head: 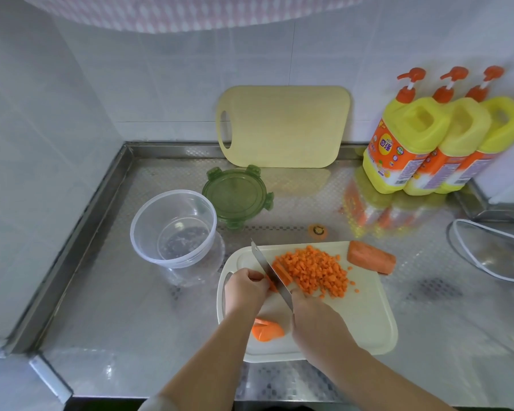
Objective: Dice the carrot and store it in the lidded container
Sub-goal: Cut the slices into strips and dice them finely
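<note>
On the white cutting board [362, 315] lies a heap of diced carrot [318, 269]. My left hand [245, 287] holds a bundle of carrot strips [282, 272] down with curled fingers. My right hand [315, 317] grips the handle of a knife [269, 268], whose blade rests across the strips. A large uncut carrot piece [370, 257] lies at the board's far right corner. Another carrot piece [267, 330] sits at the board's near left. The clear round container [172, 229] stands open left of the board, and its green lid [238, 195] lies behind it.
A yellow cutting board [284, 126] leans on the tiled wall. Three yellow detergent bottles [413, 143] stand at the back right. A carrot top [318, 231] lies just beyond the white board. A glass pot lid [493, 256] rests at the right edge of the steel counter.
</note>
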### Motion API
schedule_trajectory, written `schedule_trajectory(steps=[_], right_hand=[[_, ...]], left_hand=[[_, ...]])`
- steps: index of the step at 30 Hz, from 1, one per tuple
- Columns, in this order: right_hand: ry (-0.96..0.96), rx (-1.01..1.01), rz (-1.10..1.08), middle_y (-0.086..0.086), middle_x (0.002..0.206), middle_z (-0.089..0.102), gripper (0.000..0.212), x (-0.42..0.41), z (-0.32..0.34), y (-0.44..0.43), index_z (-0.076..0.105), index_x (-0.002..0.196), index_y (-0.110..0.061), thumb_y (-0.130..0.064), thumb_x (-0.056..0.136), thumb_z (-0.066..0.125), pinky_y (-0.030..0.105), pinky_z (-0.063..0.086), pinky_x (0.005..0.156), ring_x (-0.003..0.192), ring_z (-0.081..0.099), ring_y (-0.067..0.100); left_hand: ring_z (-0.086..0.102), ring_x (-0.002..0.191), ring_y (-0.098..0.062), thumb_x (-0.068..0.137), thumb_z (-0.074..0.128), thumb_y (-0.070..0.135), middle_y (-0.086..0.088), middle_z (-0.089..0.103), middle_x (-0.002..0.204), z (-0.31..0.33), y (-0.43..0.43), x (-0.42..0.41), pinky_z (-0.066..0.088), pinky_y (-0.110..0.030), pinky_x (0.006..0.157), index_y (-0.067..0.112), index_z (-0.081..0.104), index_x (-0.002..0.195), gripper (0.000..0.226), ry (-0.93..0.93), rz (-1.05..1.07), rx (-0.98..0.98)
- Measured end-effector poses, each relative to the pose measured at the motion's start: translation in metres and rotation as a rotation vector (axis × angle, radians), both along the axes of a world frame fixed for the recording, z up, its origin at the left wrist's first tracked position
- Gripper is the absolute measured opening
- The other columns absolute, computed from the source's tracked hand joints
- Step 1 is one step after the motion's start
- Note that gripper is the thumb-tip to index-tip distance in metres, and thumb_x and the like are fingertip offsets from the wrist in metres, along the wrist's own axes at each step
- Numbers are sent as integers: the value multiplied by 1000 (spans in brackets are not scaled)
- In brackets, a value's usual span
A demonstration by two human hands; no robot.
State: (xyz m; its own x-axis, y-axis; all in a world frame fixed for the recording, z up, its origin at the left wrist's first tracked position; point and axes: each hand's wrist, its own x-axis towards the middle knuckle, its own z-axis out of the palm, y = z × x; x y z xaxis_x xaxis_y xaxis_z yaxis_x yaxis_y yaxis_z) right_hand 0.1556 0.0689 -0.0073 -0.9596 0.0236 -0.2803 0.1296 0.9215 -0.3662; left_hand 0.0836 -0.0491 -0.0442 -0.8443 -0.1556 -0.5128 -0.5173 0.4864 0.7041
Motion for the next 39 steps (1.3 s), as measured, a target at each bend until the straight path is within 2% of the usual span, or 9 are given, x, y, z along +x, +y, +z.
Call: schedule_trajectory(steps=[5,14,18,21,22,25,30,36,39], right_hand=[[-7,31,-12,2,111,61,53,0,-5,-3,25,145,-16,-4,95,35,22,35,66,97,62,18],[-46,61,-3,2,112,58,34,0,-4,-4,37,133,-15,-9,99,34,19,35,66,96,60,15],[29,155,37,4,87,65,33,0,-7,-4,59,114,-7,-13,83,66,15,31,56,75,65,15],[-43,85,52,3,103,59,40,0,-6,-4,39,137,-12,-10,97,38,19,33,67,97,60,18],[-97,63,52,1,96,55,40,-2,-6,-2,36,138,-13,-10,99,33,20,34,69,95,58,19],[-129,13,11,-6,72,39,30,-4,-5,2,49,124,-9,-16,100,33,23,37,63,67,46,16],[-11,-83,-12,-5,79,44,7,-4,17,12,39,92,-21,-18,97,34,29,37,68,85,54,22],[45,-41,10,-11,67,37,25,-19,39,35,30,75,-26,-21,98,38,20,24,48,58,35,2],[-6,-24,17,-10,66,38,34,-22,45,41,24,69,-29,-19,98,39,21,24,48,57,35,2]], left_hand=[[62,79,-17,82,66,19,0,70,90,1,1,0,40,-21,55,18,68,91,9,-2,0,10],[64,80,-18,80,68,18,-1,72,84,5,0,-1,42,-22,58,18,69,83,3,-24,-4,38],[66,84,-19,81,67,16,-1,72,84,5,-1,-1,44,-23,64,21,69,82,6,-36,-8,47],[66,85,-20,82,66,14,-1,72,85,5,-1,-2,47,-24,68,23,67,80,9,-42,-8,46],[66,85,-20,82,66,15,0,72,84,5,-1,-1,47,-24,69,24,67,79,10,-40,-12,42],[65,84,-18,82,64,16,1,72,83,9,0,0,44,-22,61,22,68,82,8,-25,-39,16],[63,80,-20,81,62,15,-2,72,84,12,2,-1,39,-23,56,20,69,78,9,-28,-78,-31],[66,78,-25,82,58,10,-8,72,78,9,2,-6,52,-27,70,21,64,70,17,-39,-89,8],[66,86,-23,84,54,5,-4,70,85,10,-8,-14,54,-34,82,18,64,90,17,40,-203,-30]])
